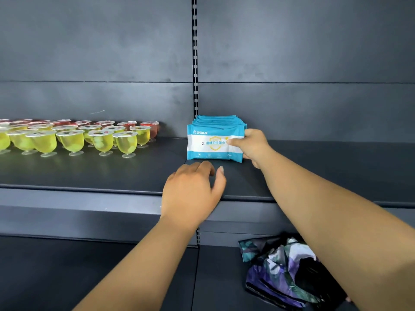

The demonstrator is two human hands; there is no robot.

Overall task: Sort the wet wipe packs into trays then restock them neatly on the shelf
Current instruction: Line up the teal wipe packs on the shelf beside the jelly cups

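- Wipe packs standing upright in a row front to back on the shelf, just right of the slotted upright, near the back panel; front pack facing out, label readable.
- Right hand gripping the row's right end, thumb across the front pack's face, fingers curled round the side.
- Left hand hovering low over the shelf's front edge, just short of the packs, fingers loosely curled, holding nothing.
- Judged late in the task: one batch already on the shelf and being squared up; no tray in sight, so sorting cannot be checked from here.
- Likely left: straightening the row, perhaps more rows, since bare shelf runs to the right of the packs.
- Shelf dark grey metal, matt, flat, with a plain front lip.
- Jelly cups in rows toward the shelf's left end, yellow in front, red behind, well apart from the packs.
- Lower shelf below, with a crumpled patterned bag toward its right side.
- Back panel dark grey, nothing hung on it above the packs.
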